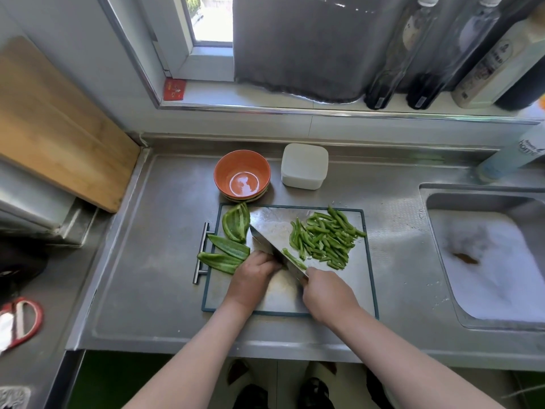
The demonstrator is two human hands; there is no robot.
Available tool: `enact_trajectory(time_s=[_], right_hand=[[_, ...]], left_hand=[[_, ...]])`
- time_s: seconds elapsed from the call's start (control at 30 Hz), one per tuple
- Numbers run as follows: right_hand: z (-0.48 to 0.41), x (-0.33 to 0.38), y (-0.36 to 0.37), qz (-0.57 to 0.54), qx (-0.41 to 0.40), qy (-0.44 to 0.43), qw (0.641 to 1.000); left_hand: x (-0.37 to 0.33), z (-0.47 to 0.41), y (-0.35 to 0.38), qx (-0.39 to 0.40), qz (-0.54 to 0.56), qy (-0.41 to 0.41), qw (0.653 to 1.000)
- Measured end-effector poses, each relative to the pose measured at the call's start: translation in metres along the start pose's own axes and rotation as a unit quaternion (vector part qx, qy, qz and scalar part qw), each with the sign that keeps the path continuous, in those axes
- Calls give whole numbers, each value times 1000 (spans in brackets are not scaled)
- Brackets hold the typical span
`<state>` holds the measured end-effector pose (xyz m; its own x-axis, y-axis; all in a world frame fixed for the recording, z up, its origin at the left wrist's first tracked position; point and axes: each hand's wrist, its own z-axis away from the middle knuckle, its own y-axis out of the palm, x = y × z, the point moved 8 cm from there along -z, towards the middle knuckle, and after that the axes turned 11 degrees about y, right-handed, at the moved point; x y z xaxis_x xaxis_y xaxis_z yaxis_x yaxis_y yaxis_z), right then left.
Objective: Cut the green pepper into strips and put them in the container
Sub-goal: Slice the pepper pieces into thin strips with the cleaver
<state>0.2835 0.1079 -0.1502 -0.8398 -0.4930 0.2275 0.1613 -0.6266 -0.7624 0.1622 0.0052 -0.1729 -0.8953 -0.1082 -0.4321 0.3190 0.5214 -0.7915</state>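
Note:
A steel cutting board (336, 284) with a dark rim lies on the counter. My right hand (327, 293) grips the handle of a cleaver (271, 246), its blade angled across the board. My left hand (253, 276) has its fingers curled down just left of the blade; what it holds is hidden. A pile of green pepper strips (324, 240) lies on the board's right part, and one strip (295, 259) rests by the blade. Three large uncut pepper pieces (233, 225) lie at the board's left edge. A white square container (304, 166) stands behind the board.
An orange bowl (241, 175) stands on a stack beside the white container. A sink (489, 261) is at the right. A wooden board (59, 122) leans at the left wall. Bottles (413, 54) stand on the window sill. Red-handled scissors (20, 320) lie at far left.

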Motion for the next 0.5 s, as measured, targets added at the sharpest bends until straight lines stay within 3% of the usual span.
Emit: enact_trajectory(time_s=[0.5], right_hand=[[11, 2, -11, 0, -46, -38, 998]], left_hand=[[-2, 1, -6, -42, 11, 0, 999]])
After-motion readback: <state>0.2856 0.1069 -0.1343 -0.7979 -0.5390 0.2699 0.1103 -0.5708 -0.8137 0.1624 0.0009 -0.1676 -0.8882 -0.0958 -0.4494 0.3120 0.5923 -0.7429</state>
